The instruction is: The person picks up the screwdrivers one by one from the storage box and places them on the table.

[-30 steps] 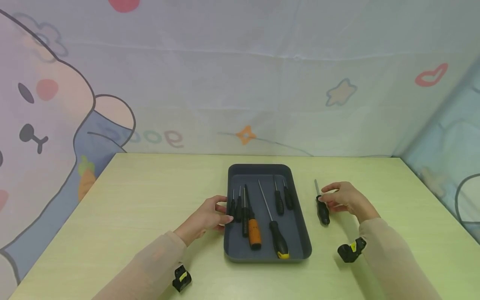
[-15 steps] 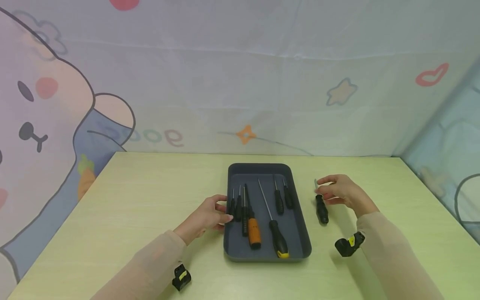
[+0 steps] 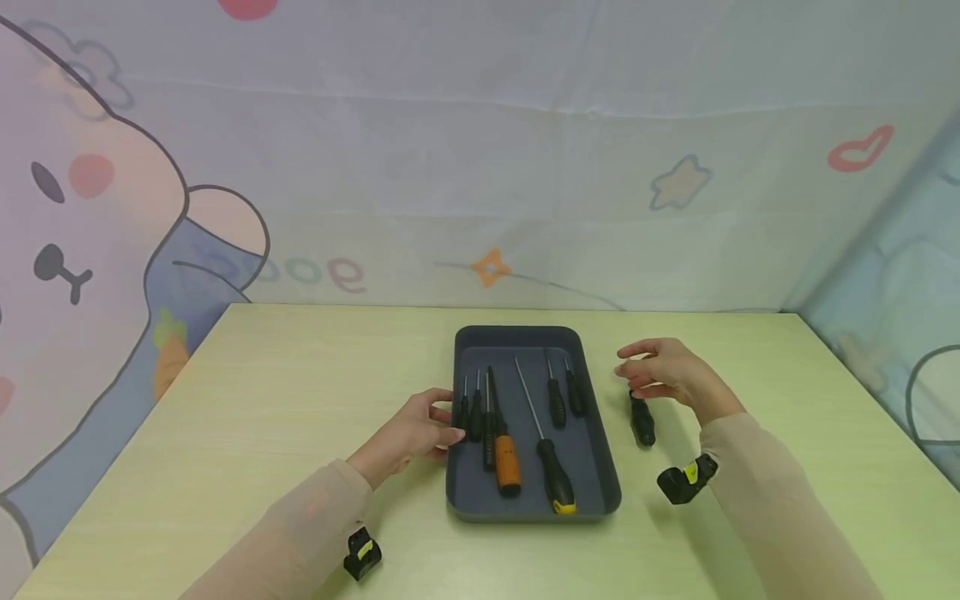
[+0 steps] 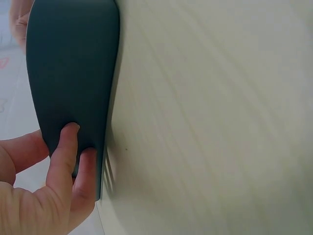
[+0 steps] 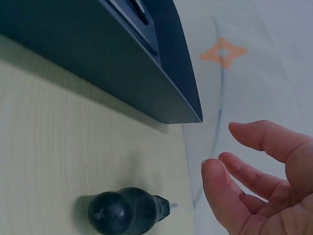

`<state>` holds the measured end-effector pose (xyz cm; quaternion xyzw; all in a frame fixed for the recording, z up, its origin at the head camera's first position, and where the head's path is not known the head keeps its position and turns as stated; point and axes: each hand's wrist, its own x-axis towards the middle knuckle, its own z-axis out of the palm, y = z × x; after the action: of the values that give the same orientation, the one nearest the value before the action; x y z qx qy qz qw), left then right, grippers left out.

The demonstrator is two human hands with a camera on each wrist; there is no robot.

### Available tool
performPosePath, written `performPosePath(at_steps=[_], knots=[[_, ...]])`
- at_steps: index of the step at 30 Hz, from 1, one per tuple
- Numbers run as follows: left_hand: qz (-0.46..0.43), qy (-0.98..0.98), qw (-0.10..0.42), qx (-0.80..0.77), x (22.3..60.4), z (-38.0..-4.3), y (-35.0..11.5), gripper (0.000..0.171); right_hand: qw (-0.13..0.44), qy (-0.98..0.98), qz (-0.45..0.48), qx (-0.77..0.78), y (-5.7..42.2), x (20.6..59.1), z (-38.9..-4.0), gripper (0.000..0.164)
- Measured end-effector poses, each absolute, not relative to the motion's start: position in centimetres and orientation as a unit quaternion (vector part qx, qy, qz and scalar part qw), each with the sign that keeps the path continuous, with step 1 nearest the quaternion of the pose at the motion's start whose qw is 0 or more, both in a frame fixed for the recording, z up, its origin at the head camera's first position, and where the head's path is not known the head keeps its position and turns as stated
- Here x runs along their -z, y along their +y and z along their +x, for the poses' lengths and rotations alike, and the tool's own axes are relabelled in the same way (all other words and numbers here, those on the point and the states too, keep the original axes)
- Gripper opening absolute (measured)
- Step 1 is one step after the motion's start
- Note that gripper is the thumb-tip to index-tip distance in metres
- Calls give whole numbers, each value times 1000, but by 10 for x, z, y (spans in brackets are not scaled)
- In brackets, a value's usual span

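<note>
Tray (image 3: pixel 599 467) and loose screwdriver (image 3: pixel 642 421), as I watch from afar.
I see the left hand (image 3: pixel 418 429) pinch the tray's smooth grey wall; the right hand (image 3: pixel 670 372), thumb and fingers parted, holds nothing, near the screwdriver's shaft. The screwdriver, its black handle glossy and bulbous, lies on the pale, grained bench (image 3: pixel 322 367) just right of the round-cornered tray, which contains slim tools (image 3: pixel 507 465), one orange-handled.

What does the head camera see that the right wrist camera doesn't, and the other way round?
Only the head view: the orange-handled screwdriver, and the left hand gripping the tray.
Only the right wrist view: the tray's outer right wall.
Both: the right hand, the tray, the black screwdriver outside it and the orange star.
</note>
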<state>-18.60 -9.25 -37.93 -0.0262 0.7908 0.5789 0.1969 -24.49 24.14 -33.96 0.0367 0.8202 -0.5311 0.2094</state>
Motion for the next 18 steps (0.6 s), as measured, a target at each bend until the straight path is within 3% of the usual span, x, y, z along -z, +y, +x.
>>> performPosePath(at_steps=[18], knots=[[-30, 792, 198, -577, 379, -186, -93, 61, 207, 814, 15, 542, 213, 337, -250, 57]])
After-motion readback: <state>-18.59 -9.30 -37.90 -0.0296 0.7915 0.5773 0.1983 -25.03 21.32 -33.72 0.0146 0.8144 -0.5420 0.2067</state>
